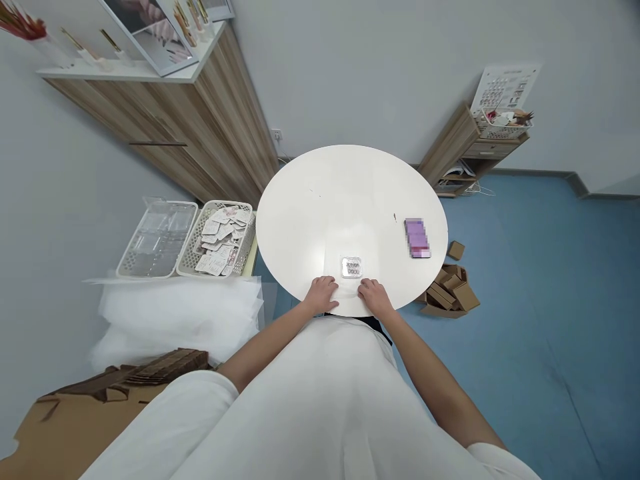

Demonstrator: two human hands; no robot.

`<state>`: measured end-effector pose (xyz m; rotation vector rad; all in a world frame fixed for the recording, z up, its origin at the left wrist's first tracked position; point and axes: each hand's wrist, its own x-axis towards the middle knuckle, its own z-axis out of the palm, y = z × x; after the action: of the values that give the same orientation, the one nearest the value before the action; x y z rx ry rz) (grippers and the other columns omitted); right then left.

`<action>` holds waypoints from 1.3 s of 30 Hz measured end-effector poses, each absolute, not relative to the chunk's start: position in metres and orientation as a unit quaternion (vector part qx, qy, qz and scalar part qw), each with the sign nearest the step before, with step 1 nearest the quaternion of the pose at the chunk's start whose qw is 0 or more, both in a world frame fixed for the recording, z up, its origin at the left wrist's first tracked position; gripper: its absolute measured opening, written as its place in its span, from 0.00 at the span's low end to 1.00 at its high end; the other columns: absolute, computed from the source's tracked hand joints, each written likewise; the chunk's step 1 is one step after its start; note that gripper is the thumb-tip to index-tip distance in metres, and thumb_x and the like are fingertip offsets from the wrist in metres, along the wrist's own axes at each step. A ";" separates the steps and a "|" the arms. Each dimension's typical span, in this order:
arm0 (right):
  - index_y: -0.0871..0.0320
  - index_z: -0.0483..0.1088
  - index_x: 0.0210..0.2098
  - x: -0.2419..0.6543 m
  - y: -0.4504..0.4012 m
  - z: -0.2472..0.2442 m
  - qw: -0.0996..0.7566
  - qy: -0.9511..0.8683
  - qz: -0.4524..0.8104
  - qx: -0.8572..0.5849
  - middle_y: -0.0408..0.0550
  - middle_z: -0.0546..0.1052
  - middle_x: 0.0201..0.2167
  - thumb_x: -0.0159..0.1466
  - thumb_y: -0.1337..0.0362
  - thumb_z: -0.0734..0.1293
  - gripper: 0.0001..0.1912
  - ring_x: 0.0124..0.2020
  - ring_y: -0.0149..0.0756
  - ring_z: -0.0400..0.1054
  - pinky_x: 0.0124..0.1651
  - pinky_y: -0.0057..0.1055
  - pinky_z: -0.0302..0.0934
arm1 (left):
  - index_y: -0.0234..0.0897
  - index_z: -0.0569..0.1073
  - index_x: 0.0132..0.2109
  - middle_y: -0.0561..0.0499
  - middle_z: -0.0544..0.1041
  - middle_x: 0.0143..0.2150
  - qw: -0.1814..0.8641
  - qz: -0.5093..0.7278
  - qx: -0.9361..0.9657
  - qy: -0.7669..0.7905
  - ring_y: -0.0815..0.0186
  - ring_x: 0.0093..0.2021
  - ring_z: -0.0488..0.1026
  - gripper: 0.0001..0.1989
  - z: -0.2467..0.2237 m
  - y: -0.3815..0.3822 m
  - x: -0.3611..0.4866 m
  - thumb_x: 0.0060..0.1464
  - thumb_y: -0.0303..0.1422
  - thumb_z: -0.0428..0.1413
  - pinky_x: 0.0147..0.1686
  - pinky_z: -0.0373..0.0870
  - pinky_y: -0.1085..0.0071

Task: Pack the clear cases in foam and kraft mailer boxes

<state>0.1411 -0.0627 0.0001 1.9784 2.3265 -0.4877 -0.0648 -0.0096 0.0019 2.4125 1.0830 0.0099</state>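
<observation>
On the near part of the white round table [350, 200] lies a small clear flat case [351, 267] with rows of small dark grey pieces showing through it; what the pieces are is too small to tell. Just left of and nearer than the case, my left hand [321, 294] rests on the tabletop, fingers apart and nothing visible in it. My right hand [375, 297] lies likewise at the near right of the case, its fingers spread loosely on the table. Neither hand visibly touches the case.
A phone-like purple blurred object [417, 238] lies at the table's right. White baskets [220, 239] with printed cards and clear boxes [160, 237] stand left, above white foam sheets [180, 313]. A carton of small boxes [450, 291] is on the floor at right. Wooden cabinets [235, 113] stand behind.
</observation>
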 end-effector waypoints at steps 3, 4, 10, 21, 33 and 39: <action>0.55 0.67 0.35 0.139 -0.060 0.002 -0.007 0.728 -0.179 0.662 0.51 0.68 0.44 0.62 0.66 0.55 0.10 0.41 0.40 0.60 0.38 0.34 0.55 | 0.38 0.68 0.42 0.44 0.65 0.48 0.223 0.007 0.894 0.389 0.54 0.49 0.61 0.19 0.004 -0.009 -0.064 0.42 0.41 0.57 0.52 0.49 0.55; 0.55 0.67 0.35 0.139 -0.060 0.004 -0.022 0.720 -0.193 0.666 0.50 0.68 0.43 0.62 0.66 0.55 0.10 0.40 0.39 0.60 0.38 0.34 0.56 | 0.38 0.68 0.41 0.44 0.66 0.47 0.215 0.010 0.896 0.389 0.54 0.49 0.61 0.18 0.004 -0.009 -0.064 0.43 0.41 0.57 0.52 0.48 0.54; 0.55 0.65 0.38 0.143 -0.073 0.014 -0.088 0.722 -0.232 0.646 0.50 0.68 0.43 0.62 0.61 0.56 0.09 0.42 0.39 0.61 0.41 0.34 0.56 | 0.39 0.70 0.36 0.46 0.71 0.39 0.206 0.016 0.894 0.398 0.60 0.43 0.66 0.08 0.000 -0.006 -0.070 0.51 0.27 0.47 0.50 0.51 0.59; 0.56 0.66 0.33 0.156 -0.097 0.010 -0.055 0.700 -0.229 0.674 0.48 0.72 0.34 0.63 0.66 0.53 0.11 0.39 0.37 0.63 0.39 0.31 0.55 | 0.40 0.71 0.38 0.49 0.74 0.38 0.272 0.043 0.865 0.420 0.63 0.39 0.69 0.12 0.002 -0.016 -0.091 0.55 0.31 0.43 0.51 0.52 0.59; 0.53 0.67 0.32 0.169 -0.042 0.010 -0.121 0.552 -0.314 0.763 0.44 0.73 0.28 0.61 0.59 0.55 0.11 0.30 0.34 0.66 0.30 0.28 0.54 | 0.40 0.69 0.38 0.53 0.73 0.31 0.394 0.129 0.701 0.580 0.65 0.33 0.70 0.09 0.000 0.023 -0.082 0.50 0.36 0.49 0.35 0.65 0.70; 0.54 0.66 0.31 0.166 -0.036 -0.001 -0.114 0.526 -0.309 0.784 0.44 0.73 0.29 0.60 0.60 0.57 0.08 0.30 0.33 0.65 0.27 0.27 0.53 | 0.40 0.68 0.41 0.53 0.74 0.31 0.335 0.074 0.721 0.602 0.64 0.34 0.70 0.10 -0.005 0.026 -0.077 0.50 0.36 0.50 0.41 0.62 0.65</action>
<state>0.1662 -0.0364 -0.0005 2.6591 1.7858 -1.0483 -0.0766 0.0264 -0.0046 1.8826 1.5700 0.1936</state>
